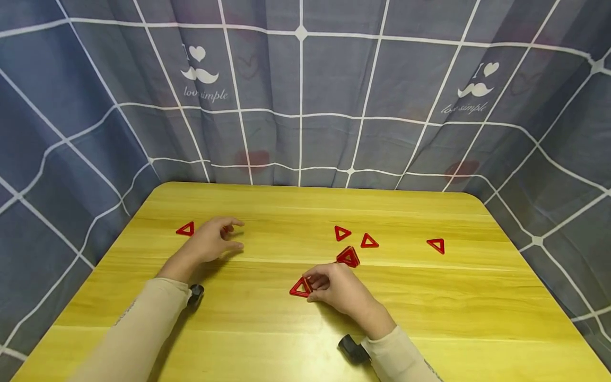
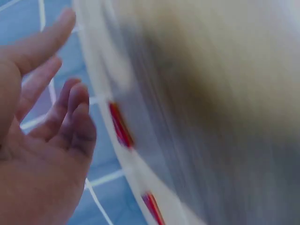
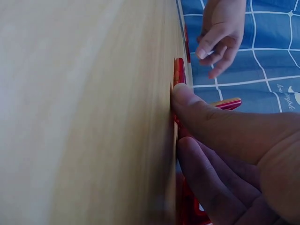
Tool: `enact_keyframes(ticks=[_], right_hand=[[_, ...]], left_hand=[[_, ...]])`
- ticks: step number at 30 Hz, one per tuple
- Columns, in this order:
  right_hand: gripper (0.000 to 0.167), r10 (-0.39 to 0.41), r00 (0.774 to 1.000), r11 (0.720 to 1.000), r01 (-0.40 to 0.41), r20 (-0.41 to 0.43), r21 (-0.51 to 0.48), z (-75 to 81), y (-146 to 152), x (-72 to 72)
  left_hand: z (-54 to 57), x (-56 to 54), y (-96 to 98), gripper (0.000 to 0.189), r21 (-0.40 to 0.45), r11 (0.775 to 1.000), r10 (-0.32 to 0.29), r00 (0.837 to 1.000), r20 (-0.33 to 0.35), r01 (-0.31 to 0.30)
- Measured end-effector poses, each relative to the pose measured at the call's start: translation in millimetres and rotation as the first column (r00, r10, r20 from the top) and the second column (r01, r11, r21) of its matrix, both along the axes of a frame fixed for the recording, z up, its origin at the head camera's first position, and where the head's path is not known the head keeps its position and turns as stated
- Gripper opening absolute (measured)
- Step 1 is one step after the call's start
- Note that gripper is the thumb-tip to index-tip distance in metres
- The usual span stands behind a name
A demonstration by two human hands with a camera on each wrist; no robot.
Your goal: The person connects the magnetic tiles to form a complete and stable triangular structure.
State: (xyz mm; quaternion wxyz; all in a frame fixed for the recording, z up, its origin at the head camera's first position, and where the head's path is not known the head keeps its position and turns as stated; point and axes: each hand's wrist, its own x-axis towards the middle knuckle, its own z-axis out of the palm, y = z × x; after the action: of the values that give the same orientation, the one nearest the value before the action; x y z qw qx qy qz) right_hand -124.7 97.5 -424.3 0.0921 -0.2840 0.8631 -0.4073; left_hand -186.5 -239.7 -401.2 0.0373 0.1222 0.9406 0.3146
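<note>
My right hand (image 1: 341,286) is low over the table, its thumb and fingers pinching a red triangle frame (image 3: 229,104) that stands tilted up from the surface. Against it lies a flat red triangle frame (image 1: 295,291), whose edge the thumb touches in the right wrist view. Fingers cover part of both pieces. My left hand (image 1: 210,241) hovers over the left of the table with fingers loosely bent and nothing in it. A single red triangle frame (image 1: 191,228) lies just left of that hand.
Beyond my right hand, several red triangle pieces (image 1: 345,259) lie piled together. Two loose triangles, one left (image 1: 337,232) and one right (image 1: 370,245), lie behind them. Another triangle (image 1: 441,245) is farther right. A blue checked curtain (image 1: 324,143) borders the wooden table (image 1: 248,339).
</note>
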Motion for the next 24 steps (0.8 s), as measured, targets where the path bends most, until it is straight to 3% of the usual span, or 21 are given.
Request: enact_keyframes(ticks=[7,17,24], right_hand=[[0.035,0.004,1.0,1.0,-0.004,-0.005,0.003,0.3,-1,-1.8],[0.036,0.003,1.0,1.0,-0.002,0.013,-0.006,-0.3,0,-1.5],[0.035,-0.01,1.0,1.0,0.01,0.016,-0.008,-0.3,1,-1.0]], left_hand=[[6.1,-8.4,-26.2,0.056,-0.16,0.981,0.105,0.994,-0.038,-0.11],[0.7,-21.6,-39.6,0.052,-0.167,0.985,0.039,0.998,0.039,-0.032],[3.7,-24.5,-38.2,0.041,-0.142,0.989,0.065,0.993,0.095,-0.051]])
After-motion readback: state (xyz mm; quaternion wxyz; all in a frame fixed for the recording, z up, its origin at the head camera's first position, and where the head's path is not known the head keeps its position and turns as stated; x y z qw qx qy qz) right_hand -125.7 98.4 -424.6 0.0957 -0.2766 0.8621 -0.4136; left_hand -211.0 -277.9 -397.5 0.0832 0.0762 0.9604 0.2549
